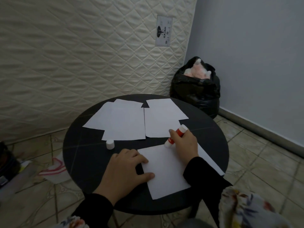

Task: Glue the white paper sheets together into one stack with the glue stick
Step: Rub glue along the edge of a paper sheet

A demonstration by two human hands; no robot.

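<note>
A white paper sheet point(166, 171) lies on the near part of the round black table point(85, 155). My left hand point(126, 171) presses flat on the sheet's left edge. My right hand point(185, 143) grips a red and white glue stick point(176, 134), tilted, with its lower tip touching the sheet's far corner. The stick's white cap point(110, 144) stands on the table to the left. Several more white sheets point(125, 120) lie overlapping across the far half of the table, another group point(162, 119) beside them on the right.
A quilted mattress point(82, 55) leans against the wall behind the table. A full black rubbish bag point(195, 89) sits in the corner at the right. A striped plastic bag point(54, 170) lies on the tiled floor at the left.
</note>
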